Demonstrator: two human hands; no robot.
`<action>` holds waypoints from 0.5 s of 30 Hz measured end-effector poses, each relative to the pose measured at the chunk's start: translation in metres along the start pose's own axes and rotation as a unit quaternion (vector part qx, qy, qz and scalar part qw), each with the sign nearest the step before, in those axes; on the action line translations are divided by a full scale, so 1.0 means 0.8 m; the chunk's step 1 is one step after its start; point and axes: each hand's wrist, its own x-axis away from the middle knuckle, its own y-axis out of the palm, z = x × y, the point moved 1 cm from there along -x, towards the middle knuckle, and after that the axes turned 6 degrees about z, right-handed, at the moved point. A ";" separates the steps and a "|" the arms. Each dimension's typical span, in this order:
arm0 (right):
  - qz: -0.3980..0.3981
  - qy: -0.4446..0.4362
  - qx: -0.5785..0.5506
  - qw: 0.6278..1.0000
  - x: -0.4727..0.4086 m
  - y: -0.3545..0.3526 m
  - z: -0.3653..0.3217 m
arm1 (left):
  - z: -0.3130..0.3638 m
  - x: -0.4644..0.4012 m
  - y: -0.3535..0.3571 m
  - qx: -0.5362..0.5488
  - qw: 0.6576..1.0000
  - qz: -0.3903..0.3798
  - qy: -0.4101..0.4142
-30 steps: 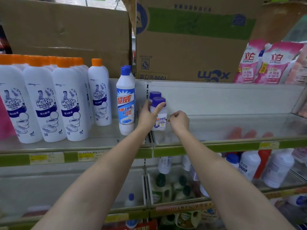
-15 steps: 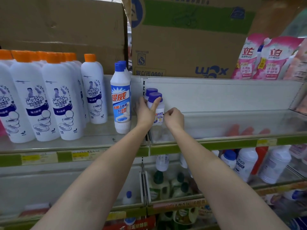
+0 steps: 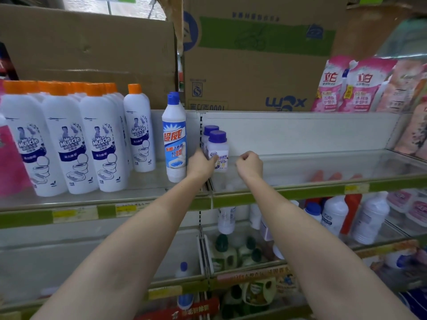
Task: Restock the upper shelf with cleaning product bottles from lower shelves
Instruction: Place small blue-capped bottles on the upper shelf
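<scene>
A small white bottle with a purple cap (image 3: 219, 146) stands at the left end of the glass upper shelf (image 3: 300, 193), and a second one (image 3: 209, 130) stands right behind it. My left hand (image 3: 200, 165) holds the front bottle low on its left side, with the thumb on its label. My right hand (image 3: 249, 165) hovers over the shelf just right of the bottle, with its fingers curled and nothing in them. On the lower shelf stand several white bottles with blue caps (image 3: 332, 213).
A tall blue-capped bottle (image 3: 174, 144) stands just left of my left hand, and rows of orange-capped white bottles (image 3: 104, 144) fill the shelf further left. Cardboard boxes (image 3: 254, 65) and pink pouches (image 3: 358, 84) sit above. Green-capped bottles (image 3: 227, 250) are lower down.
My right hand has come off the bottle and moved right. My left hand has slid lower on the bottle, the thumb dropping from the cap to the label.
</scene>
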 end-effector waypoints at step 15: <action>0.076 -0.015 -0.057 0.995 0.069 -0.070 0.039 | 0.037 0.104 0.001 -0.188 0.959 -0.120 0.173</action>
